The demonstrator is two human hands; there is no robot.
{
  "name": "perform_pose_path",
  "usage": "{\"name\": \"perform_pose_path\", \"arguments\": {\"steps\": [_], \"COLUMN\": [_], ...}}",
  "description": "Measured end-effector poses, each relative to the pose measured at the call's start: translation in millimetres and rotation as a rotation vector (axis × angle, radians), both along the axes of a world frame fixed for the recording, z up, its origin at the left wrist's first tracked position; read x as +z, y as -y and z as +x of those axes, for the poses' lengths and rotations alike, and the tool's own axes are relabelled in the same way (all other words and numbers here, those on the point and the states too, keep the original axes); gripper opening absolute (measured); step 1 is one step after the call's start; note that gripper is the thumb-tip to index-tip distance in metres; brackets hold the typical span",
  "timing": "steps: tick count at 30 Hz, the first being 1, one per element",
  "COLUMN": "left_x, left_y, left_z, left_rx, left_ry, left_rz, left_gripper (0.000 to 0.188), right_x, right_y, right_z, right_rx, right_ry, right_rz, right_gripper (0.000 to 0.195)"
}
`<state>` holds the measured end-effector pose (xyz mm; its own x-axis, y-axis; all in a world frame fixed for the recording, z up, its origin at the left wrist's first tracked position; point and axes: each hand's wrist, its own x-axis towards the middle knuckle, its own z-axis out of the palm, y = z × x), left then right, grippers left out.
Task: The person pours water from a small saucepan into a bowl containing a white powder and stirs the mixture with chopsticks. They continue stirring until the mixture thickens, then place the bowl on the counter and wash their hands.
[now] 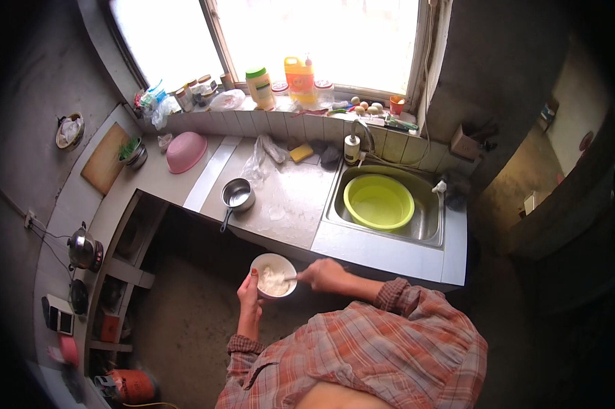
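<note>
My left hand [250,291] grips a white bowl [255,262] by its left side, with the thumb over the rim. Inside the bowl lies a thick, pale dough or batter [274,280]. My right hand [324,276] is closed around the handle of a utensil [290,278], whose far end dips into the pale mixture; its exact kind is hard to make out. Both hands hold the bowl and utensil in the air, in front of the counter's edge. Beyond them on the counter stands a small metal saucepan [238,195] with a dark handle.
A steel sink [425,232] holds a yellow-green basin [379,202] of water. On the counter [287,220] are a pink basin [186,152], a yellow sponge [301,153] and plastic bags [260,156]. A metal pot [82,248] stands left. An orange gas cylinder [132,386] is on the floor.
</note>
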<state>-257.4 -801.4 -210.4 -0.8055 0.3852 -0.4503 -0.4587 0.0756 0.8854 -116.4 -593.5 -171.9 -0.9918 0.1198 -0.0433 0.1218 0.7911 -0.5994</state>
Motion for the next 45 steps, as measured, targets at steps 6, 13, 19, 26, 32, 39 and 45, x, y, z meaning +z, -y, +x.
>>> {"name": "perform_pose_path", "arguments": {"steps": [6,13,19,26,32,39,45], "left_x": [6,7,-10,-7,6,11,35], "left_y": [11,17,25,20,22,11,24], "left_z": [1,0,-1,0,-4,-2,10], "left_rx": [-0.036,-0.075,-0.002,0.068,0.067,0.024,0.109], "left_ry": [0.056,0.049,-0.014,0.008,0.044,0.003,0.106], "left_rz": [0.063,0.069,0.07,0.129,0.172,0.368,0.131], "left_gripper": [0.061,0.057,0.057,0.06,0.06,0.046,0.061], "right_x": [19,35,35,18,5,-5,24], "right_y": [-20,-12,15,21,5,-5,19], "right_z": [-20,-42,-29,-15,-13,-21,-26], "right_rx": [-0.045,0.2,0.267,0.204,0.025,-0.018,-0.065], "right_ry": [0.044,-0.056,0.017,0.029,-0.057,-0.161,-0.195], "right_rz": [0.139,0.303,0.289,0.271,0.236,0.132,0.133], "right_gripper": [0.034,0.026,0.025,0.029,0.016,0.034,0.018]}}
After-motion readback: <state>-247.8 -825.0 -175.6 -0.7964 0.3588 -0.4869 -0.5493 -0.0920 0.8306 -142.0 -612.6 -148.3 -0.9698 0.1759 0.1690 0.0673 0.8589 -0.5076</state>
